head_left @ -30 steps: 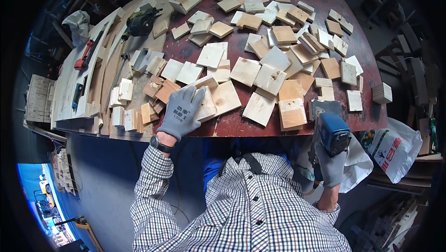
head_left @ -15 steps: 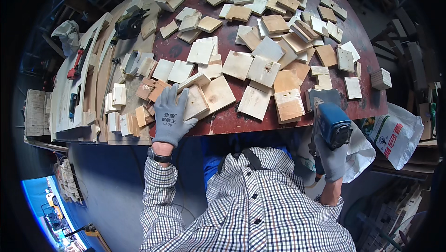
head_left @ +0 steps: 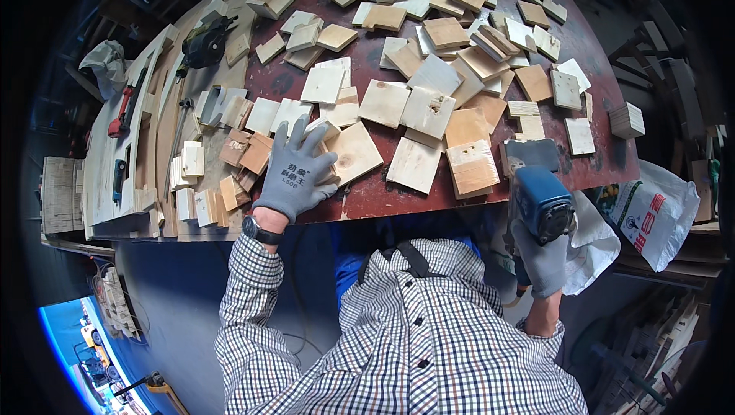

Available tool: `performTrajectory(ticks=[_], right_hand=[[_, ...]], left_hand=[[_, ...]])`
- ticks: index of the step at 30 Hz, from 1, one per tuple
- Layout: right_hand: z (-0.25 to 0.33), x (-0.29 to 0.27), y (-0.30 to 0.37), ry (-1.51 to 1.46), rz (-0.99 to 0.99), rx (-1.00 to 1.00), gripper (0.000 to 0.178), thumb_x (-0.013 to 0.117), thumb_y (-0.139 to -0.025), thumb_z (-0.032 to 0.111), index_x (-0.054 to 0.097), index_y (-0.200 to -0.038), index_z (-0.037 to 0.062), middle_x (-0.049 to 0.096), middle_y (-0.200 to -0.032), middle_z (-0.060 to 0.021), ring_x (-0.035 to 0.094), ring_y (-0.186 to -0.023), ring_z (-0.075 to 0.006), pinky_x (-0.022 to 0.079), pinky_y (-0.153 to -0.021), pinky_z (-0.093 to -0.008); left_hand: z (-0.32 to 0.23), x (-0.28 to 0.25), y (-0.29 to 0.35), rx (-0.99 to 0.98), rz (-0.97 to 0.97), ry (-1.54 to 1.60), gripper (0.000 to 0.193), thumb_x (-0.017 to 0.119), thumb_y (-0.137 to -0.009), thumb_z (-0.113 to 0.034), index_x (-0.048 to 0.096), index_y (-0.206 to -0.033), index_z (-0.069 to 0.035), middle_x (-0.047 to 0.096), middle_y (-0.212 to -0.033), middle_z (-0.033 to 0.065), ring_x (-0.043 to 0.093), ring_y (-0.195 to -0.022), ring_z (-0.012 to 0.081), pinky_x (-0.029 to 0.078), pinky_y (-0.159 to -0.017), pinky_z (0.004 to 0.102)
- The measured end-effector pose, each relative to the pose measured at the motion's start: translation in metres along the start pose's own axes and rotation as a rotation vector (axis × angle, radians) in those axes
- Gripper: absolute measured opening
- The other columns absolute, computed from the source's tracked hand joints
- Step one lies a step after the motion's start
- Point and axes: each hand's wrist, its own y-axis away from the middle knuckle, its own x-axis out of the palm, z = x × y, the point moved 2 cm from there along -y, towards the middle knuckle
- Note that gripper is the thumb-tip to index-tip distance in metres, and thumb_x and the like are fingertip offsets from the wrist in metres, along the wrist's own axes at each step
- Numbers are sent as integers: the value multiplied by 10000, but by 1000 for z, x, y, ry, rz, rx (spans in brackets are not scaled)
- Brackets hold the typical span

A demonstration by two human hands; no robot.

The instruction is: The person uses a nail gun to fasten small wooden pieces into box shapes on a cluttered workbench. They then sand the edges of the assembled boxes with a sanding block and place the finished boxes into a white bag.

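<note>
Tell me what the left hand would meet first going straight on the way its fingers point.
Probably the pale square wood block right at the fingertips of the left hand; they overlap its near edge in this view, but whether they touch it is unclear.

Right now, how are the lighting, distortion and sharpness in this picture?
Head view: black corners, and the red table curves along its right edge; left hand and blue power tool look fairly sharp; lower-left patch glows bright; upper-right background is dark.
</note>
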Motion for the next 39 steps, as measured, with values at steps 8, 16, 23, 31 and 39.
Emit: performTrajectory(ticks=[8, 16, 23, 31, 39], right_hand=[[2, -7, 1, 37, -51, -67, 255, 804, -913, 186, 771, -1099, 15, 782, -845, -79, 743, -723, -177, 567, -661, -349], [-12, -9, 3, 20, -35, 4, 288, 782, -915, 131, 719, -1170, 14, 752, -864, -60, 708, -706, -144, 551, -632, -330], [-15, -11, 7, 15, -109, -148, 375, 816, -894, 114, 712, -1226, -26, 777, -1025, -111, 749, -901, -200, 592, -809, -352], [16, -9, -1, -75, 175, 142, 330, 782, -896, 73, 676, -1198, -5, 736, -979, -83, 695, -770, -153, 566, -675, -311], [84, 102, -57, 120, 716, -32, 308, 777, -915, 233, 710, -1128, 21, 713, -783, -51, 688, -651, -128, 548, -602, -295]], left_hand=[[-3, 8, -4, 41, -51, -81, 601, 878, -757, -462, 689, -1220, -128, 605, -1393, 94, 416, -1496, 357, 275, -1242, 643], [-3, -5, -20, 90, 97, -149, 584, 869, -756, -489, 695, -1178, -125, 633, -1294, 59, 442, -1471, 363, 258, -1249, 643], [11, 2, 15, -83, -134, 125, 1142, 882, -750, -562, 355, -1654, -104, 404, -1672, 143, 298, -1586, 404, 175, -1308, 608], [-29, 74, 100, -775, -548, 540, 1247, 962, -737, -449, 256, -1645, 32, 382, -1635, 271, 407, -1510, 417, 386, -1244, 476], [-33, 120, 82, -835, -782, 754, 1110, 947, -765, -513, 420, -1571, 40, 553, -1495, 254, 563, -1367, 390, 463, -1156, 474]])
